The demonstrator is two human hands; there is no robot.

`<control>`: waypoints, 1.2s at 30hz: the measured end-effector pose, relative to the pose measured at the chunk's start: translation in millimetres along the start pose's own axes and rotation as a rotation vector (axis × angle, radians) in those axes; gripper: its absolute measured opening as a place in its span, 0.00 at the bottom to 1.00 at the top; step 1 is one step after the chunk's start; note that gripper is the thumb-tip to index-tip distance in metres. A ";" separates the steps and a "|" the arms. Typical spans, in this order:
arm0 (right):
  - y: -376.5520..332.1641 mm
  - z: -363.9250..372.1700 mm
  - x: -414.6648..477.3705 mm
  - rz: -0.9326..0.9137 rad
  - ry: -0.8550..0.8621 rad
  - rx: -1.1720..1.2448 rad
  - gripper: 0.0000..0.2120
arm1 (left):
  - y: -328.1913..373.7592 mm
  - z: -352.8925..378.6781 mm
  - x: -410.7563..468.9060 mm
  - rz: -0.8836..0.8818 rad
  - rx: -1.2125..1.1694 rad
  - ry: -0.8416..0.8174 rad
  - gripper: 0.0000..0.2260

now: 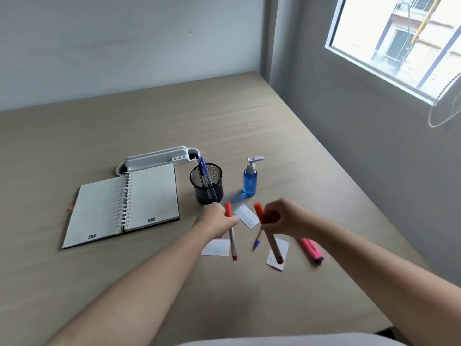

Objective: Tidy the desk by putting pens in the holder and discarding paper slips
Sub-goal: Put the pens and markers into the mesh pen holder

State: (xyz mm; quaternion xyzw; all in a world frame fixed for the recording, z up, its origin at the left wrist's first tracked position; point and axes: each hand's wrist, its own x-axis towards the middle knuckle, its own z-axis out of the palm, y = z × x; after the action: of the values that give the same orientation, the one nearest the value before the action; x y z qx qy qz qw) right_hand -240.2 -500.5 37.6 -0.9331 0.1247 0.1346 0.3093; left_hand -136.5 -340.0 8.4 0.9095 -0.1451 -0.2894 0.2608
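My left hand (216, 222) is closed around a red-capped pen (232, 242), cap pointing away from me. A thicker red-capped marker (270, 243) is gripped by my right hand (282, 218) just above the desk. The black mesh pen holder (206, 184) stands just beyond both hands and has blue pens in it. Three white paper slips lie on the desk: one between my hands (247, 216), one under my left wrist (216, 247), one beneath the marker's tip (279, 253). A blue pen (257, 242) lies partly hidden under my right hand. A pink highlighter (311, 249) rests to the right.
An open spiral notebook (122, 208) lies left of the holder. A white desk organiser (157, 159) sits behind it. A blue sanitiser pump bottle (250, 178) stands right of the holder. The desk (224, 121) meets walls at the back and right.
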 end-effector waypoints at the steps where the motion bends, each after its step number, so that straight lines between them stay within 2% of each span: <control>1: -10.9 -11.0 5.5 -0.022 0.031 0.035 0.13 | 3.0 -18.6 3.0 0.024 -0.051 0.024 0.11; 4: -46.1 -43.8 23.1 -0.107 0.154 0.113 0.20 | 11.4 -78.0 8.2 0.097 -0.100 0.152 0.09; 6: -68.3 -60.8 40.9 -0.143 0.245 0.121 0.21 | 15.2 -112.5 11.4 0.159 -0.114 0.240 0.09; 11: -104.4 -71.7 98.3 -0.170 0.400 0.121 0.09 | 17.6 -155.5 31.7 0.244 -0.142 0.414 0.08; 13: -108.7 -62.2 117.5 -0.158 0.427 0.118 0.05 | 12.2 -152.9 44.7 0.237 -0.122 0.422 0.08; 15: -106.0 -48.3 131.9 -0.131 0.428 0.108 0.06 | 3.3 -141.6 57.5 0.217 -0.092 0.386 0.10; 20: -85.1 -9.1 162.3 -0.030 0.333 -0.008 0.08 | -23.5 -110.0 81.1 0.145 -0.085 0.251 0.11; 23: -80.8 3.5 170.1 -0.016 0.268 -0.054 0.08 | -32.3 -101.2 86.5 0.121 -0.102 0.225 0.11; 28: -83.1 2.8 167.8 -0.027 0.332 0.026 0.15 | -27.7 -111.1 83.5 0.165 -0.168 0.419 0.12; 33: -77.0 -18.3 129.4 -0.146 0.505 0.044 0.03 | -5.5 -109.8 62.5 0.313 -0.147 0.595 0.06; 36: -73.6 -29.9 107.2 -0.179 0.612 0.095 0.02 | 1.2 -104.2 53.8 0.411 -0.121 0.646 0.02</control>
State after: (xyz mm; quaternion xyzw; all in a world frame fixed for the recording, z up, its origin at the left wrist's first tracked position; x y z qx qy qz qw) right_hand -111.8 -477.5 65.5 -0.9221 0.1354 -0.1860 0.3112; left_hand -31.4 -322.7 57.3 0.8887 -0.2174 0.0623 0.3989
